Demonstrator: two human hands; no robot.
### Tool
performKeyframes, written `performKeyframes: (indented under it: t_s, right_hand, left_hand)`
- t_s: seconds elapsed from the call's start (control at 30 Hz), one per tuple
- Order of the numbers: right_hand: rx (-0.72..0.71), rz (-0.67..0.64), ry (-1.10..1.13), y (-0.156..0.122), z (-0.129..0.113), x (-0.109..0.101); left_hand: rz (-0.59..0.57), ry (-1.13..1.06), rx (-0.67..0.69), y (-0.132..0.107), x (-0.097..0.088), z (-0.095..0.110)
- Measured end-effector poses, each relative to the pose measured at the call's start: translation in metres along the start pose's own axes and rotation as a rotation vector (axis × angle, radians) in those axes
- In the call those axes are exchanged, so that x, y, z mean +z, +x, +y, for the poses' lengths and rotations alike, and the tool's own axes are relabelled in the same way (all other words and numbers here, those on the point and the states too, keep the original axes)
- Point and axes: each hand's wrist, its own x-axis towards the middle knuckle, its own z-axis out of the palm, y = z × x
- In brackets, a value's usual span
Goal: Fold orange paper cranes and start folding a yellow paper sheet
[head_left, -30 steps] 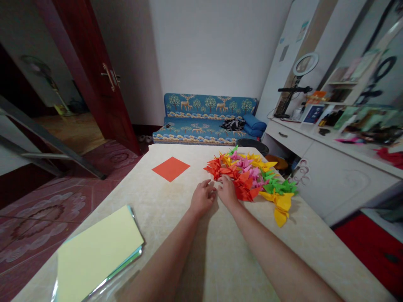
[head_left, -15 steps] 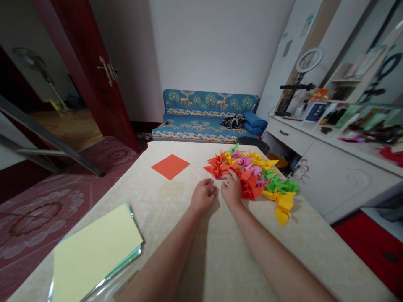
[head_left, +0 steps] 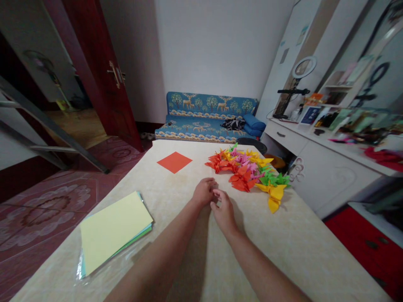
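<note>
My left hand rests over the middle of the table, fingers loosely bent and nothing seen in them. Close against its fingertips is my right hand, thumb and index finger apart, also without anything visible in it. Beyond them to the left lies a flat orange-red paper square, turned with a corner toward me. To the right is a heap of folded paper cranes in pink, green, yellow and red; a red crane and a yellow crane are at its near side. Neither hand touches the heap.
A stack of coloured paper, pale yellow on top, lies on a clear plastic sleeve at the table's left. Behind the table stands a blue patterned sofa. A white dresser is on the right, a metal ladder on the left.
My right hand has drawn back from the red cranes toward me and come up to my left hand. The view has shifted slightly.
</note>
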Motion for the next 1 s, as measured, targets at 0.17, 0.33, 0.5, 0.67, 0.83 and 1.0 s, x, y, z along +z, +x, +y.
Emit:
performKeyframes:
  t_s: [0.17, 0.33, 0.5, 0.67, 0.83, 1.0]
  right_hand:
    - [0.034, -0.008, 0.007, 0.0, 0.003, -0.001]
    - [0.025, -0.036, 0.027, 0.0, 0.0, -0.002]
    - [0.004, -0.053, 0.022, 0.001, -0.001, -0.004]
    - [-0.021, -0.084, 0.0, 0.0, -0.006, -0.007]
    - [-0.042, -0.129, -0.005, -0.001, -0.009, -0.008]
    - [-0.064, -0.168, -0.015, -0.002, -0.009, -0.009]
  left_hand:
    - [-0.097, -0.062, 0.02, -0.027, -0.018, 0.016]
    - [-0.271, -0.126, 0.007, -0.066, -0.063, 0.025]
    - [-0.278, 0.02, -0.111, -0.115, -0.136, 0.03]
    - [-0.093, 0.34, -0.196, -0.172, -0.197, 0.018]
    - [0.024, 0.486, -0.28, -0.226, -0.204, -0.01]
    - [0.098, 0.458, -0.38, -0.248, -0.2, -0.012]
